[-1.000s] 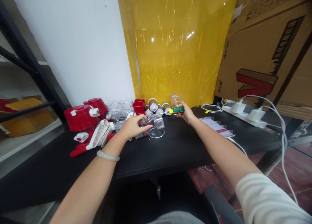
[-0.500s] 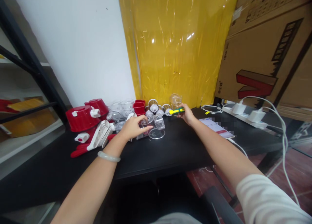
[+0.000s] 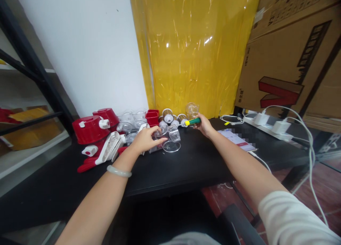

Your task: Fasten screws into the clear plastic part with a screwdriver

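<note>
Green, the screwdriver [image 3: 195,120] gripped in the right hand [image 3: 205,126] points left at the clear cup [image 3: 174,134] pinched by the left hand [image 3: 144,141], which seems to need steady fingers.

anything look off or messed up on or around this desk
No spill or breakage is visible. The one oddity is the cardboard box behind the desk, at right: its printing runs sideways, as if the box were stood on its side.
</note>
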`<action>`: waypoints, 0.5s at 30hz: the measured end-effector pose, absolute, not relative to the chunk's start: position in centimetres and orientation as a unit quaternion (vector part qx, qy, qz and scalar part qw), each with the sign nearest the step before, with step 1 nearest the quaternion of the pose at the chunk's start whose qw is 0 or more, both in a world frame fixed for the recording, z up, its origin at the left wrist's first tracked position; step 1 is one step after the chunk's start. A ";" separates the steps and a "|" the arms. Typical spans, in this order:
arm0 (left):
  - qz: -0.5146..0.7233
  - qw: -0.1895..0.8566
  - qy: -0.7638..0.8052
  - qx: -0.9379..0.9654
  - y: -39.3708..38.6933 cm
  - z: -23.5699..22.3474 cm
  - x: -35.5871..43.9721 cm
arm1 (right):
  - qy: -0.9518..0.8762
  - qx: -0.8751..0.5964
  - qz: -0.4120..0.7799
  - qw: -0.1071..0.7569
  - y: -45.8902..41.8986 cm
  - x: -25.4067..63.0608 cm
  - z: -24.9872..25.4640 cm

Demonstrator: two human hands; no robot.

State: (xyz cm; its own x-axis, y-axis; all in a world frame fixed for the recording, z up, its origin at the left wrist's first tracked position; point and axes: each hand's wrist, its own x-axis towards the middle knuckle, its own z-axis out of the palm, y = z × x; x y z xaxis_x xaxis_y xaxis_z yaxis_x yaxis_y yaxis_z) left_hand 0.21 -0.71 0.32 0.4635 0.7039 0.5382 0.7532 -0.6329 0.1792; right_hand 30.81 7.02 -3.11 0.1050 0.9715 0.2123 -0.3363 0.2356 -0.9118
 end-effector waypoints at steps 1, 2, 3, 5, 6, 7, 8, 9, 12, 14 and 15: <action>-0.294 0.042 -0.426 -0.855 -0.7 0.3 0.2 | -0.453 -0.375 0.486 0.647 7.1 30.8 -3.2; -0.294 0.042 -0.426 -0.855 -0.7 0.3 0.2 | -0.465 -0.384 0.470 0.644 7.2 30.9 -3.3; -0.294 0.043 -0.426 -0.855 -0.7 0.3 0.2 | -0.477 -0.386 0.459 0.642 7.3 30.9 -3.4; -0.295 0.044 -0.427 -0.854 -0.7 0.3 0.2 | -0.484 -0.377 0.455 0.645 7.2 30.9 -3.4; -0.294 0.044 -0.428 -0.853 -0.7 0.3 0.2 | -0.478 -0.369 0.464 0.648 7.0 30.9 -3.3; -0.294 0.045 -0.429 -0.853 -0.7 0.3 0.2 | -0.467 -0.359 0.477 0.653 6.9 30.8 -3.2; -0.294 0.045 -0.430 -0.853 -0.7 0.3 0.2 | -0.454 -0.345 0.492 0.658 6.7 30.8 -3.1; -0.293 0.046 -0.430 -0.852 -0.7 0.3 0.2 | -0.443 -0.331 0.506 0.662 6.6 30.7 -3.0; -0.295 0.047 -0.426 -0.854 -0.7 0.3 0.2 | -0.431 -0.312 0.528 0.662 6.6 30.8 -2.8; -0.296 0.044 -0.422 -0.856 -0.6 0.2 0.2 | -0.439 -0.338 0.510 0.658 6.9 30.9 -3.0; -0.297 0.042 -0.422 -0.856 -0.6 0.2 0.2 | -0.449 -0.355 0.492 0.656 7.1 31.0 -3.1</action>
